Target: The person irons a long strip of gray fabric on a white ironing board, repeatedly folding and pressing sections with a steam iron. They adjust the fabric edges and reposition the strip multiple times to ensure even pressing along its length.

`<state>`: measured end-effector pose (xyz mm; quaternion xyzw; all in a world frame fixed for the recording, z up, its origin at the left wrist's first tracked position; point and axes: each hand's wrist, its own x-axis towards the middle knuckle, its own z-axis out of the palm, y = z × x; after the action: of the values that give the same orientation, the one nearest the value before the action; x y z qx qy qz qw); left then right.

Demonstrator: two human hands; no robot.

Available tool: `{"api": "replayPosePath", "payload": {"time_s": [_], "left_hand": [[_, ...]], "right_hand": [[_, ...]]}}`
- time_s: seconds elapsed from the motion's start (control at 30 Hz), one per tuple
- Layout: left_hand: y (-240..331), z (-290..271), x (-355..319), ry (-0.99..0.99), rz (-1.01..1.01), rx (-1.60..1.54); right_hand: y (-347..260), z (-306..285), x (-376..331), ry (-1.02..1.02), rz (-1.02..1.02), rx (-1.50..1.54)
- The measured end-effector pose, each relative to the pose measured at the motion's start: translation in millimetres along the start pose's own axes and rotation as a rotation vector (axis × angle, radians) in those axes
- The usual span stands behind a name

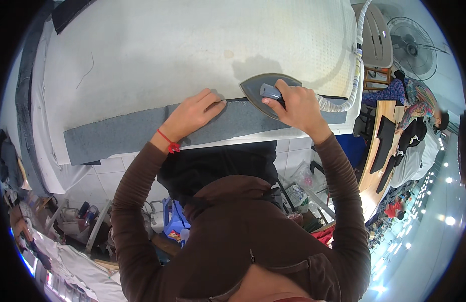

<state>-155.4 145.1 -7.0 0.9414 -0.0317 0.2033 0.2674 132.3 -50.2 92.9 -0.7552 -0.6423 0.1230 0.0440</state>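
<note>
A long grey strip of fabric (117,129) lies along the near edge of the white padded ironing table (142,55), with a thin black edge showing on its far side. My left hand (196,115) is closed at that far edge, thumb and fingers pinching the strip. In my right hand (302,106) is the handle of a steam iron (254,91), its pointed nose toward the left. The iron rests on the strip's right part and reaches past its far edge, covering the cloth beneath it.
A wrapped white hose (356,75) runs from the iron along the table's right side. Beyond stand a chair (374,38), a fan (411,48) and a wooden table (371,168) with black pieces (383,144). Another person (419,100) is at the right. A dark piece (69,14) lies far left.
</note>
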Motion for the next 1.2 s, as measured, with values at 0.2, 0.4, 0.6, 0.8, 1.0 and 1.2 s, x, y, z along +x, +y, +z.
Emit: {"api": "replayPosePath", "payload": {"time_s": [0.2, 0.4, 0.6, 0.8, 1.0, 1.2], "left_hand": [[-4.0, -11.0, -10.6, 0.019, -0.013, 0.021], [-3.1, -18.6, -13.7, 0.022, -0.1, 0.034], [-3.0, -22.1, -13.2, -0.02, -0.279, -0.063], [5.0, -30.7, -11.8, 0.019, -0.235, 0.043], [6.0, -28.8, -22.3, 0.092, -0.287, 0.006], [4.8, -33.8, -36.7, -0.007, -0.413, -0.026]], "right_hand": [[-10.2, -1.1, 3.7, -0.028, -0.019, 0.011], [-18.0, 0.6, 6.5, -0.033, -0.036, 0.006], [-24.2, 1.1, 9.2, -0.035, -0.047, 0.001], [-30.5, 0.3, 12.1, -0.041, -0.051, 0.018], [-37.1, 1.1, 16.0, -0.027, -0.071, 0.013], [-38.9, -0.4, 15.9, -0.019, -0.08, 0.018]]}}
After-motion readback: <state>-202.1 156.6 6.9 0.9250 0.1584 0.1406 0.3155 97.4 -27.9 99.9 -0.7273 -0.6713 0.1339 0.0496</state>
